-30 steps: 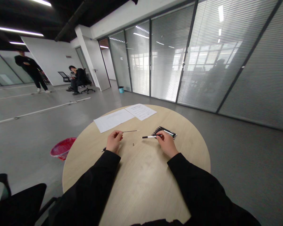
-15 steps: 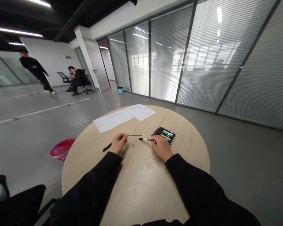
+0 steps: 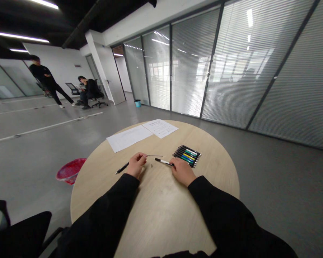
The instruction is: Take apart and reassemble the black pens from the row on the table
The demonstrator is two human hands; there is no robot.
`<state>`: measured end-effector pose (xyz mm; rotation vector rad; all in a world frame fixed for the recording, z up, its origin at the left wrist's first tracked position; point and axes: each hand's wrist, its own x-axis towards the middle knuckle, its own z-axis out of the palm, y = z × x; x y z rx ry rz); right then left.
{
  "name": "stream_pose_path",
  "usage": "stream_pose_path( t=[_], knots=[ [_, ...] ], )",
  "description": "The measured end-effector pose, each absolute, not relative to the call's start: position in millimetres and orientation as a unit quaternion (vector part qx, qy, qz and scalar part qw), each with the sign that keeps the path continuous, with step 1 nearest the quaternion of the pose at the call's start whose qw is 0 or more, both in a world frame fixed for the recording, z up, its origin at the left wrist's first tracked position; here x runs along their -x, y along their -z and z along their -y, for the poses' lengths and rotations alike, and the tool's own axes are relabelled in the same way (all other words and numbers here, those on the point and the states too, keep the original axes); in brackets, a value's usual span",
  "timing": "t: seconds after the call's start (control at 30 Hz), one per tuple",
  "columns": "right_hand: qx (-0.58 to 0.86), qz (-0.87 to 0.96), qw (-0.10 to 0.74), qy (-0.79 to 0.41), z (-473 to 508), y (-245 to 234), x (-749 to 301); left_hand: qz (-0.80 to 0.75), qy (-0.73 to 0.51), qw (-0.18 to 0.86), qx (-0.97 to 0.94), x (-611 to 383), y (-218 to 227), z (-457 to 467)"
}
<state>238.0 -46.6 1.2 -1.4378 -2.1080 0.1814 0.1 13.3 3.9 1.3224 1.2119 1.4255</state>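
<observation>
My left hand (image 3: 136, 165) is closed in a pinch on a thin dark pen refill (image 3: 155, 156), which points right across the table. Between the fingers of my right hand (image 3: 182, 170) is a pen barrel (image 3: 163, 162) with a white middle and a black end, pointing left. A tiny metallic pen tip (image 3: 151, 166) lies on the table between both hands. A black pen (image 3: 122, 168) rests just left of my left hand. Beyond my right hand lies a row of several pens (image 3: 187, 154), black with white, green, yellow and blue parts.
Two printed sheets (image 3: 129, 138) lie at the far side of the round wooden table (image 3: 161, 215). On the floor to the left stands a red basin (image 3: 70, 171), with a black chair (image 3: 21, 233) nearer. Two people (image 3: 47, 79) are in the background, one standing, one seated.
My right hand has shifted slightly toward me and left with the pen barrel, uncovering more of the pen row. My left hand has barely moved. The standing person has moved right.
</observation>
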Motion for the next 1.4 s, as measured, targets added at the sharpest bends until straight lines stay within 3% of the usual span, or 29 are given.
stream_pose_path(
  t=[0.47, 0.93, 1.4],
  knots=[
    [0.519, 0.813, 0.255, -0.074, 46, 0, -240, -0.482, -0.557, 0.429, -0.523, -3, -9, -9],
    [0.514, 0.743, 0.408, -0.131, 40, 4, -242, -0.471, -0.516, 0.406, -0.589, -8, -10, -2],
    [0.496, 0.764, 0.392, -0.133, 44, -1, -239, -0.448, -0.476, 0.432, -0.622, -13, -15, 6]
  ],
)
